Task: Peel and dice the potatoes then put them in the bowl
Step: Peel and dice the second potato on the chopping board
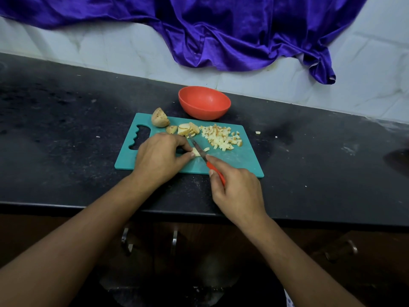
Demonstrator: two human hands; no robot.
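Purple cloth [221, 29] draped over white tile wall [66, 47], black counter [55, 129] w/ cabinet handles [174, 240] below.

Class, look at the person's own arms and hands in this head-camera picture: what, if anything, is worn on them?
Nothing is worn on either. The left hand and right hand are bare: no gloves, and no rings, watch or bracelet show. Both forearms are bare from the wrist to the bottom edge of the picture, with no sleeve in view. No markings show on them.
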